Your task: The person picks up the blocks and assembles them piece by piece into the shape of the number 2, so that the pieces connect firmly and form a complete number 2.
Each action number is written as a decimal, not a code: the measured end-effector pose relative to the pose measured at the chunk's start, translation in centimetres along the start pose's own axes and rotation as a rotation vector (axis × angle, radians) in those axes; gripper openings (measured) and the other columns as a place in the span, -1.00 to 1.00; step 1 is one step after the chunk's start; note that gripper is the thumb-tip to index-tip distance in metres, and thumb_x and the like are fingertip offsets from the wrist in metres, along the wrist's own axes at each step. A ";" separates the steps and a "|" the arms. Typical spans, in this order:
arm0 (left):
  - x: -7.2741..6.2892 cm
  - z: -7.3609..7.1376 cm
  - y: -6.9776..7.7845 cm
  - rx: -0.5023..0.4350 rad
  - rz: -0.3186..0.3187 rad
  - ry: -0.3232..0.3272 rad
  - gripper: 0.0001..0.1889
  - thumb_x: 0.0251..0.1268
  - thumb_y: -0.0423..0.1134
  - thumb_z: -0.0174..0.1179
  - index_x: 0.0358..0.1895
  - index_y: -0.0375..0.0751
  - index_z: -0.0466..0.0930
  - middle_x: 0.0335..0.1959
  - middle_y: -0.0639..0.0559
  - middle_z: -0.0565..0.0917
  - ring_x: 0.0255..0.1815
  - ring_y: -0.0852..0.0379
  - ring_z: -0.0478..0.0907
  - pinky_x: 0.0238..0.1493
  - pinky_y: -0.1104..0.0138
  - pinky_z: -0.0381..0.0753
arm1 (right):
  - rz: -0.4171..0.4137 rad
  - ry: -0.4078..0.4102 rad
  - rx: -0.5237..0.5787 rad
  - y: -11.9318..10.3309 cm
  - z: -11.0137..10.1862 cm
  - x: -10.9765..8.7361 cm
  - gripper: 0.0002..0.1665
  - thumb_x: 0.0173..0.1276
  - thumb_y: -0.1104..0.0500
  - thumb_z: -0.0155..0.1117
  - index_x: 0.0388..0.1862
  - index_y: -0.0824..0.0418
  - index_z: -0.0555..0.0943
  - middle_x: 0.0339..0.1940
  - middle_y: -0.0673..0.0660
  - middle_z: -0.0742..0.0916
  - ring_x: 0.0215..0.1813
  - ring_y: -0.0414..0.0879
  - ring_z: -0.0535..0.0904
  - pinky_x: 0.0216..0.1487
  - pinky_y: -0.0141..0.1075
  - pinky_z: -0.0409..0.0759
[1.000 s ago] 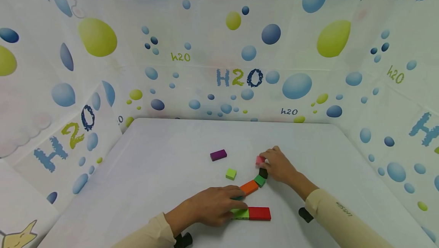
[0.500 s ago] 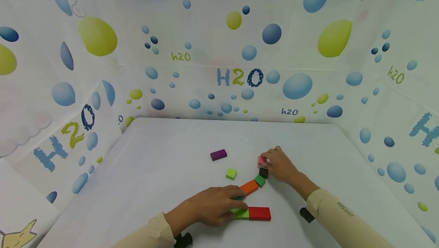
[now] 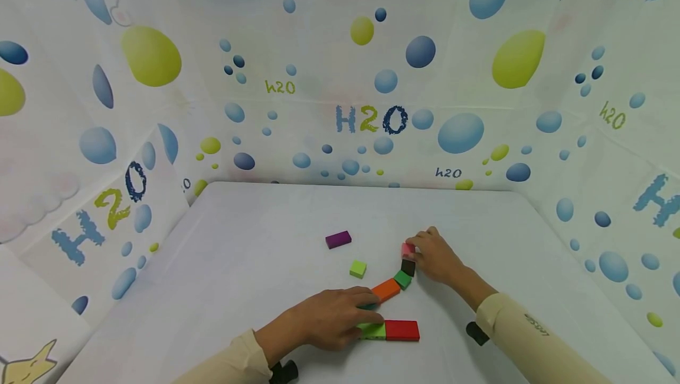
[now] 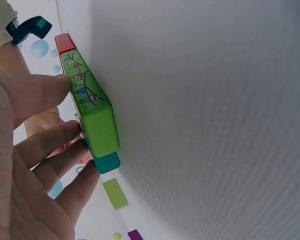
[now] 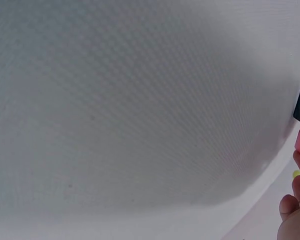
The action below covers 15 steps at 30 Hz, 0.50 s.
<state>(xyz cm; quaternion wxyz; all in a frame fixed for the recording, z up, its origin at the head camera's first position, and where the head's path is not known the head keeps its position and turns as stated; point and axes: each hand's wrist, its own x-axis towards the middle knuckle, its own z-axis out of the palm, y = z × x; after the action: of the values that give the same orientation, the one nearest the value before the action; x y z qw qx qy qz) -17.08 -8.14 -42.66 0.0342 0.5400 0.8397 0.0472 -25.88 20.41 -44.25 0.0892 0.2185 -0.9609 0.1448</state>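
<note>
In the head view my right hand (image 3: pixel 438 254) pinches a small pink block (image 3: pixel 407 250) between thumb and fingers, against the end of a curved row. That row has a black block (image 3: pixel 408 267), a green block (image 3: pixel 402 279), an orange block (image 3: pixel 386 291) and a teal block, mostly hidden by my left hand (image 3: pixel 330 318). Nearer lie a light green block (image 3: pixel 373 331) and a red block (image 3: pixel 402 331), end to end. From the left wrist, my thumb touches the light green block, printed with bunting (image 4: pixel 82 82), and my fingertips rest at the teal block (image 4: pixel 107 163).
A purple block (image 3: pixel 338 240) and a light green cube (image 3: pixel 358 269) lie loose beyond the row on the white table (image 3: pixel 255 242). Patterned sheets (image 3: pixel 313 30) with bubbles wall the table behind and at the sides. Dark wrist devices (image 3: pixel 476 333) sit under both sleeves.
My right hand has shifted the pink block slightly to the right and nearer, in line with the black block. The left hand and the other blocks have stayed put.
</note>
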 end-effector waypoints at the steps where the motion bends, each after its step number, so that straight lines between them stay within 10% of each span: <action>1: 0.0 0.0 0.0 0.001 0.001 0.000 -0.54 0.42 -0.16 0.22 0.35 0.25 0.53 0.43 0.13 0.45 0.44 0.14 0.36 0.36 0.20 0.50 | -0.001 -0.001 -0.004 0.0 0.0 0.0 -0.64 0.34 0.25 0.42 0.11 0.26 0.70 -0.05 0.17 0.75 -0.04 0.01 0.46 -0.03 -0.18 0.63; 15: -0.1 0.1 0.0 -0.019 -0.011 -0.002 -0.54 0.43 -0.15 0.22 0.35 0.25 0.53 0.43 0.13 0.44 0.44 0.13 0.36 0.35 0.18 0.51 | -0.014 -0.019 -0.026 0.1 -0.2 -0.1 -0.66 0.33 0.27 0.42 0.09 0.27 0.71 -0.04 0.18 0.74 -0.05 0.02 0.46 -0.04 -0.17 0.61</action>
<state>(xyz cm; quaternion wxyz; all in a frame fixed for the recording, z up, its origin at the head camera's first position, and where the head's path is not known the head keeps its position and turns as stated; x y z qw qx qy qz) -17.08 -8.20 -42.79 0.0404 0.5349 0.8422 0.0543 -25.81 20.55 -44.14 0.0842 0.2256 -0.9619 0.1295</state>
